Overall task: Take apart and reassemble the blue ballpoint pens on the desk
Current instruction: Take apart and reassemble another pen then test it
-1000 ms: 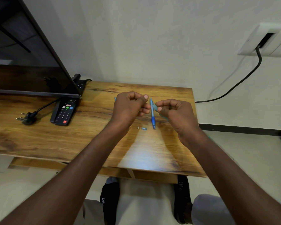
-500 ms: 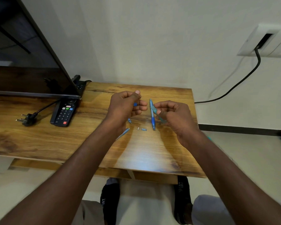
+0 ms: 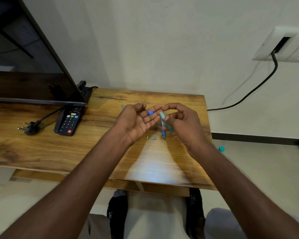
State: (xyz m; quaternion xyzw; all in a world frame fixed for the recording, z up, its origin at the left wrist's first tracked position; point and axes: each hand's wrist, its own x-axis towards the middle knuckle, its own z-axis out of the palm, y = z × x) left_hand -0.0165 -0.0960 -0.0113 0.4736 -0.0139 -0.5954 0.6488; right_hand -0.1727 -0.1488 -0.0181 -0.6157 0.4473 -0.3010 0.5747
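Note:
My left hand (image 3: 138, 122) is held palm up over the wooden desk (image 3: 76, 149), fingers spread, with a small blue pen piece (image 3: 150, 112) resting on the fingertips. A thin dark refill tip (image 3: 146, 104) sticks out past its thumb. My right hand (image 3: 184, 124) pinches a translucent teal pen barrel (image 3: 166, 122) right beside the left fingertips. A whole blue pen (image 3: 163, 132) lies on the desk below both hands. Next to its tip sit a tiny metal piece (image 3: 147, 137) and a small blue part (image 3: 153, 138). Another blue part (image 3: 123, 106) peeks out behind the left hand.
A black remote (image 3: 68, 122) and a loose plug (image 3: 30, 128) lie at left, under the edge of a TV screen (image 3: 33, 83). A power strip (image 3: 84, 90) sits behind it. The desk's right edge is close to my right wrist. A teal cap (image 3: 221, 148) lies on the floor.
My hands were fisted and touching; the left one has since turned palm up and spread, showing the small blue piece. The right hand stayed close, still on the teal barrel.

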